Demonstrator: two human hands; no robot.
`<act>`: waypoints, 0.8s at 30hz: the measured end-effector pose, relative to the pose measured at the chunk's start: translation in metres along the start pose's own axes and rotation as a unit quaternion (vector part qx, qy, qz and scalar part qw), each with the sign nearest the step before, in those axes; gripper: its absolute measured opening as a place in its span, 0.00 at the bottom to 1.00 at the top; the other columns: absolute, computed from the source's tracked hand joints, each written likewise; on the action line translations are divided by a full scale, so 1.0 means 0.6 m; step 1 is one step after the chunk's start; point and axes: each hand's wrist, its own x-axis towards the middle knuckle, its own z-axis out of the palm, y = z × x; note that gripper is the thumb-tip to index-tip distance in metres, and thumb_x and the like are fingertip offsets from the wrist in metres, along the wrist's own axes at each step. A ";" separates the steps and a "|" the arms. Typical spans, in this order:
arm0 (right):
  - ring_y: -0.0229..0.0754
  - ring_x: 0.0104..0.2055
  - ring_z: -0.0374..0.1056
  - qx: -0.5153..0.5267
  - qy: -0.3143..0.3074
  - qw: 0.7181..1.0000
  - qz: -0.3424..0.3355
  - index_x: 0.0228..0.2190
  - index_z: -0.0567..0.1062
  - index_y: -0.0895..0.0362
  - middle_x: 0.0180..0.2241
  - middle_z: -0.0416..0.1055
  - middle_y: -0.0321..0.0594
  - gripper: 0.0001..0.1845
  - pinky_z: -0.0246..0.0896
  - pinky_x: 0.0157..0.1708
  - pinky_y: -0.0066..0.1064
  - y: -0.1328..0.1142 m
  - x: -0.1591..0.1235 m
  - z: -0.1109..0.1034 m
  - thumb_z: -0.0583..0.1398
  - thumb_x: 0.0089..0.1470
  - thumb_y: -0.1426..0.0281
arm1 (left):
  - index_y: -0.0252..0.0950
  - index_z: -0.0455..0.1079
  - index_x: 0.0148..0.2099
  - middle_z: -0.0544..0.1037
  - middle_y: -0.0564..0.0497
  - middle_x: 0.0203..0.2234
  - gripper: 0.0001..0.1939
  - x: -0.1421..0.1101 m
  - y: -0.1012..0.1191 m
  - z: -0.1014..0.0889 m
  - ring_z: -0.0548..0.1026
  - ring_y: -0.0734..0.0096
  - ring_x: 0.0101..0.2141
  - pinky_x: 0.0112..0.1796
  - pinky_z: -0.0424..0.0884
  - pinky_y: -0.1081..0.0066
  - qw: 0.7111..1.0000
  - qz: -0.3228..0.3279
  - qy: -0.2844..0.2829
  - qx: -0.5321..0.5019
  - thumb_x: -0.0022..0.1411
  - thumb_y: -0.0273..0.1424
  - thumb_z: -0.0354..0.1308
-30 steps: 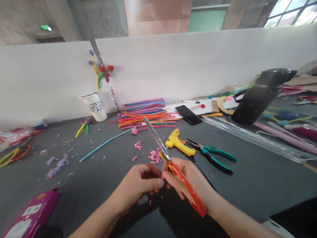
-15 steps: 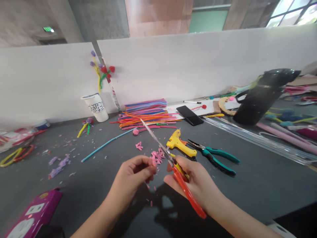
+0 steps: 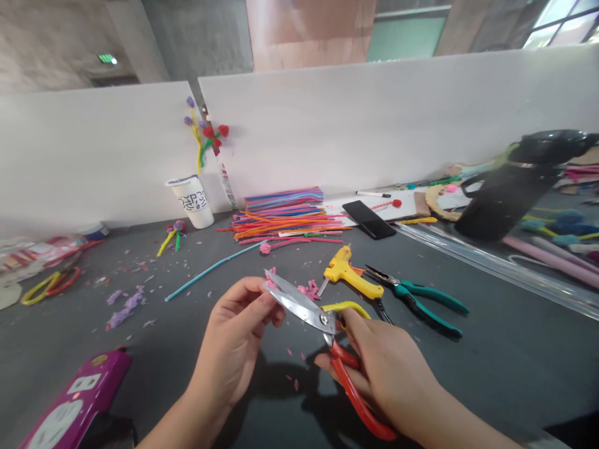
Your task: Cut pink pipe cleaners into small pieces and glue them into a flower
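My left hand (image 3: 238,333) pinches a small pink fuzzy piece (image 3: 269,282), like a bit of pipe cleaner, between thumb and forefinger. In my right hand (image 3: 390,368) are scissors (image 3: 299,307) with one red and one yellow handle. Their blades point left and are slightly apart at the pink piece by my left fingertips; whether they touch it I cannot tell. Behind the blades lies a heap of cut pink bits (image 3: 309,290), partly covered. A yellow glue gun (image 3: 350,275) rests just beyond my right hand, with teal-handled pliers (image 3: 416,296) to its right.
Bundled coloured pipe cleaners (image 3: 290,221) lie at the back, near a black phone (image 3: 369,219). A paper cup (image 3: 194,202) stands back left, a black jug (image 3: 510,190) back right. Purple scraps (image 3: 126,308) and a magenta power strip (image 3: 79,399) are at left.
The scissors have swung down and left, so their blades now meet the pink piece at my left fingertips. My left hand has turned and shifted slightly left. The view has shifted slightly left.
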 end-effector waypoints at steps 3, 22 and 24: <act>0.43 0.20 0.65 -0.015 0.015 1.000 -0.017 0.27 0.62 0.55 0.19 0.66 0.36 0.16 0.48 0.19 0.29 0.000 0.002 0.003 0.53 0.50 0.54 | 0.36 0.71 0.29 0.73 0.57 0.21 0.03 -0.001 -0.001 0.000 0.69 0.82 0.22 0.25 0.65 0.82 1.000 0.003 0.007 -0.008 0.52 0.24 0.58; 0.44 0.18 0.66 -0.084 0.062 0.993 -0.054 0.26 0.64 0.57 0.16 0.67 0.37 0.19 0.49 0.18 0.29 -0.003 0.005 0.008 0.46 0.56 0.56 | 0.35 0.71 0.28 0.71 0.57 0.19 0.02 0.002 0.001 -0.001 0.67 0.82 0.22 0.25 0.63 0.82 1.000 0.002 0.001 -0.013 0.53 0.24 0.58; 0.44 0.18 0.66 -0.081 0.053 0.994 -0.051 0.26 0.64 0.57 0.16 0.68 0.37 0.19 0.49 0.18 0.29 -0.004 0.004 0.007 0.47 0.55 0.55 | 0.35 0.70 0.28 0.71 0.56 0.20 0.02 0.002 0.002 -0.001 0.68 0.81 0.22 0.25 0.63 0.81 1.000 0.002 0.004 -0.010 0.52 0.25 0.59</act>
